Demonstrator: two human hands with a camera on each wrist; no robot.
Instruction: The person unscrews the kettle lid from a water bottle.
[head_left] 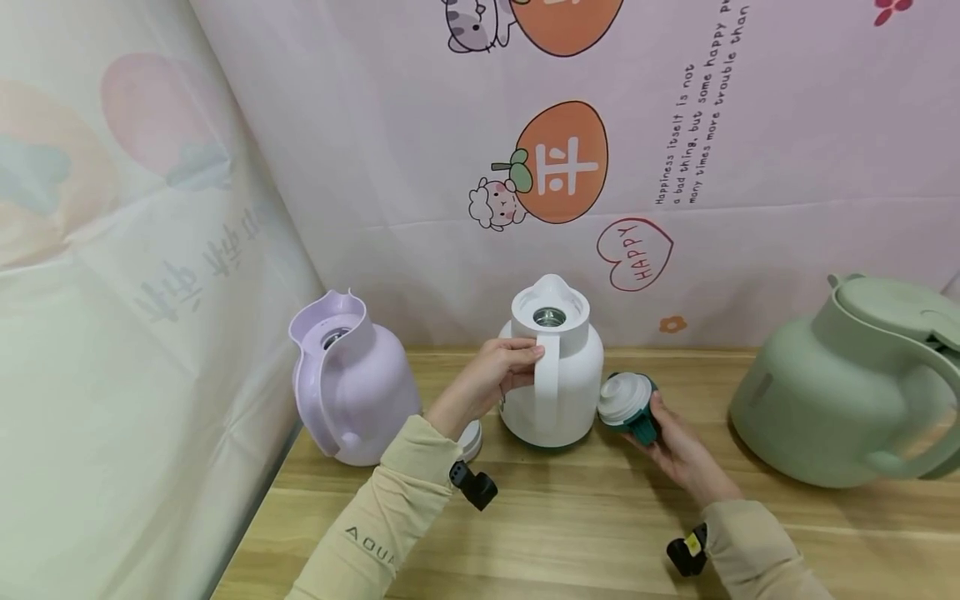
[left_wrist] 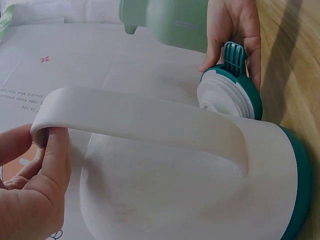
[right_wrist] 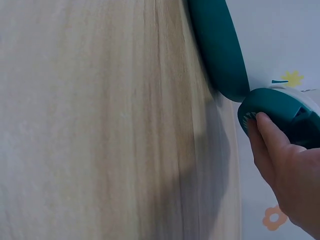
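A white thermos jug (head_left: 577,392) with a green base stands upright, its mouth uncovered. My left hand (head_left: 495,367) pinches the upper part of its handle (left_wrist: 140,117) between thumb and fingers. To the right of the jug, my right hand (head_left: 678,450) holds a jug lid (head_left: 626,400), dark green with a white ridged screw plug. The plug side faces left and up, toward the jug. In the right wrist view, fingers (right_wrist: 272,135) press against the green top of the lid, close beside the jug's green base (right_wrist: 220,55).
A lilac jug (head_left: 378,392), also without its lid, stands at the left. Behind the left forearm, a white round lid (head_left: 471,440) lies partly hidden on the wooden table (head_left: 570,525). A large sage-green jug (head_left: 817,408) with its lid on stands at the right. A printed cloth (head_left: 420,150) hangs behind.
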